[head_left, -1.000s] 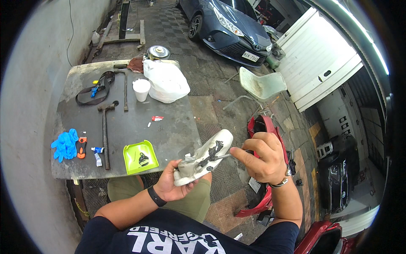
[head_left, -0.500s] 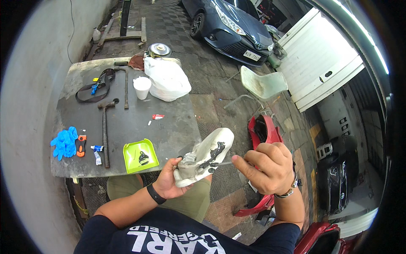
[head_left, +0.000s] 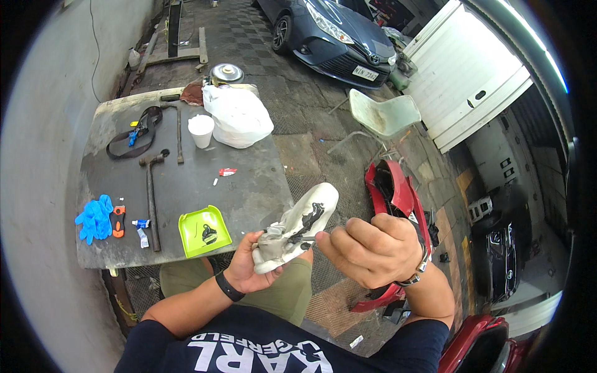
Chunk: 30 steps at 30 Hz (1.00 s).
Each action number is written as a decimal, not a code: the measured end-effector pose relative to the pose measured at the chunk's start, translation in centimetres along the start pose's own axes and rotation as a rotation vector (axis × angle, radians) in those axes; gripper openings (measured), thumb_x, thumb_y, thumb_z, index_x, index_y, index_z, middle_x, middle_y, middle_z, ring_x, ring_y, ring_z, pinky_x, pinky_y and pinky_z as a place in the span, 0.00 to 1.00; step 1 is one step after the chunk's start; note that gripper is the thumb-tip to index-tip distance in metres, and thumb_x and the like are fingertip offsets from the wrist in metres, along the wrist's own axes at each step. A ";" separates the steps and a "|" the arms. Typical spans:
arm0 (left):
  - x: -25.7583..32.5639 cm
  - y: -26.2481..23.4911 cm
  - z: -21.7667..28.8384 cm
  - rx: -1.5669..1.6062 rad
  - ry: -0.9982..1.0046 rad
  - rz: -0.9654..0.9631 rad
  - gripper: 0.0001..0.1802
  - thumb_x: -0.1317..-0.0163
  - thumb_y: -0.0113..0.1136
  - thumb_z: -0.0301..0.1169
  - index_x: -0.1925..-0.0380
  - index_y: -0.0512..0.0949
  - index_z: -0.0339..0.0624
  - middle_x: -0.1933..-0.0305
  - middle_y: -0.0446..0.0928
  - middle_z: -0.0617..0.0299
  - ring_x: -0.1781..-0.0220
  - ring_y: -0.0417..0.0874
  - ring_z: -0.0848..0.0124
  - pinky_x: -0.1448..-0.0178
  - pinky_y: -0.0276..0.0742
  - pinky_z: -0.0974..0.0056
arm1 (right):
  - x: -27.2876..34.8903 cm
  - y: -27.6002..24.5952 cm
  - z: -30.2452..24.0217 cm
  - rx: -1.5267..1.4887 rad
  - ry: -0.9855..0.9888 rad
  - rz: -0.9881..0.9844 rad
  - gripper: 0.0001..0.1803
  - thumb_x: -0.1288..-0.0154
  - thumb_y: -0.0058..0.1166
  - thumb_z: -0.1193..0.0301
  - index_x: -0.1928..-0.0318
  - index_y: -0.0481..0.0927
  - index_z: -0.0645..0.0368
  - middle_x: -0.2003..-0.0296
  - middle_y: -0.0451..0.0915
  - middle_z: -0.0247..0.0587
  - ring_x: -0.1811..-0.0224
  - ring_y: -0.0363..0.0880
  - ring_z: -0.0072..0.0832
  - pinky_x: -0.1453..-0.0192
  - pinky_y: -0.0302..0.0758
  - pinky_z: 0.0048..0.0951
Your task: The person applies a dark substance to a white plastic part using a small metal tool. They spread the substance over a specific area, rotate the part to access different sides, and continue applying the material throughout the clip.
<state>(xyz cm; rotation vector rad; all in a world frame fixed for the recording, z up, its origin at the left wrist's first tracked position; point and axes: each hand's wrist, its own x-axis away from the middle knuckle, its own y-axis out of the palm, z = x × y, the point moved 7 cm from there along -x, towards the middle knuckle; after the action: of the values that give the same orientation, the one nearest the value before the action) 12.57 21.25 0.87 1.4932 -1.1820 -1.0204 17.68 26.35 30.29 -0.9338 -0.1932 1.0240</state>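
My left hand (head_left: 247, 264) is closed round the heel end of a white shoe (head_left: 319, 198), tilted above my lap. Black paste is smeared in patches along its surface. Pinched in my right hand (head_left: 376, 252) is a thin grey stick-like tool (head_left: 308, 239), whose tip meets the paste on the shoe; its far end is hidden by my fingers. At the table's near edge lies a lime-green tray (head_left: 189, 222) with a dab of black paste and a thin dark streak in it.
The dark table (head_left: 180, 186) carries blue gloves (head_left: 94, 219), an orange-and-black scraper (head_left: 119, 222), small tubes (head_left: 142, 231), a hammer (head_left: 152, 202), a strap (head_left: 142, 140), a white cup (head_left: 201, 130) and a plastic bag (head_left: 239, 118). Red car panels (head_left: 407, 199) and a chair (head_left: 385, 115) stand to the right.
The tool's tip has slid back along the shoe toward the heel, and my right hand has moved slightly left. The shoe has shifted a little left.
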 end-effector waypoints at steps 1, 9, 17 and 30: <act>0.0 0.0 0.0 0.005 -0.002 -0.005 0.36 0.30 0.56 0.58 0.33 0.76 0.43 0.39 0.80 0.43 0.48 0.88 0.57 0.47 0.89 0.61 | 0.0 0.1 0.0 -0.009 0.001 0.011 0.16 0.44 0.64 0.67 0.55 0.88 0.58 0.57 0.81 0.26 0.53 0.78 0.20 0.60 0.69 0.24; -0.2 0.6 0.0 0.020 -0.027 -0.032 0.37 0.31 0.57 0.58 0.33 0.75 0.42 0.41 0.80 0.43 0.46 0.87 0.57 0.45 0.89 0.60 | 0.3 0.2 0.1 0.006 0.021 0.093 0.14 0.44 0.63 0.67 0.57 0.88 0.57 0.58 0.81 0.26 0.52 0.78 0.21 0.56 0.71 0.24; -0.2 0.6 0.3 0.009 -0.020 -0.044 0.39 0.31 0.58 0.58 0.30 0.72 0.41 0.38 0.79 0.43 0.45 0.87 0.57 0.44 0.88 0.61 | 1.0 0.4 0.1 0.033 0.057 0.160 0.11 0.43 0.63 0.67 0.59 0.89 0.53 0.59 0.81 0.25 0.52 0.77 0.22 0.51 0.75 0.25; -0.4 1.2 0.2 0.032 -0.019 -0.039 0.37 0.29 0.57 0.56 0.30 0.73 0.43 0.38 0.79 0.43 0.44 0.87 0.55 0.44 0.89 0.60 | 1.4 0.5 0.6 0.014 0.091 0.195 0.12 0.46 0.64 0.67 0.59 0.89 0.51 0.58 0.80 0.26 0.51 0.76 0.22 0.55 0.74 0.25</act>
<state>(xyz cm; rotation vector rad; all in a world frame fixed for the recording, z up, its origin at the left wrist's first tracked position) 12.11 21.50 1.98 1.5402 -1.1918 -1.0491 17.82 27.86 29.92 -0.9978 -0.0187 1.1571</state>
